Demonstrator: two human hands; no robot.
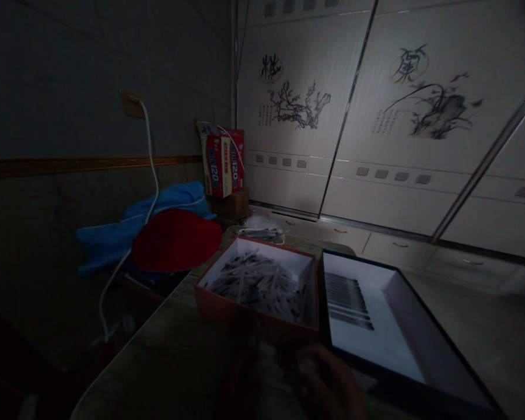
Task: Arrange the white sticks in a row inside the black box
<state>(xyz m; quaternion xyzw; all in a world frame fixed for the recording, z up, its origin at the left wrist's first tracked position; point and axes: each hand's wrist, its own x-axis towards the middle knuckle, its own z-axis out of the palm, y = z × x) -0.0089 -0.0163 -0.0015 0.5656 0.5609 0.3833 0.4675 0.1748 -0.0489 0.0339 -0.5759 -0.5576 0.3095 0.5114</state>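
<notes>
Right hand (332,379): at the near table edge, fingers curled; blurred and dim, so whether it grips anything cannot be told. Left hand (242,379): a dark shape beside it; opening and contents cannot be told.

Table (170,356): dark top, bearing two open boxes side by side.

Orange-red box (219,308): white-lined, just beyond the hands. Contents: loose slim pieces (262,286), heaped, long axes crossing in many directions.

Dark-blue box (387,338): white-lined, to the right of the orange-red one, its length running away from the camera. Contents: row of slim pieces (346,300), near its left wall, parallel, ranked from near to far; long axes crosswise, left to right, sloping slightly down to the right, darker ends rightward.

Left of the boxes: red round item (177,240), overlapping blue cloth (114,236); white cable (151,157), hanging from wall socket (131,105).
</notes>
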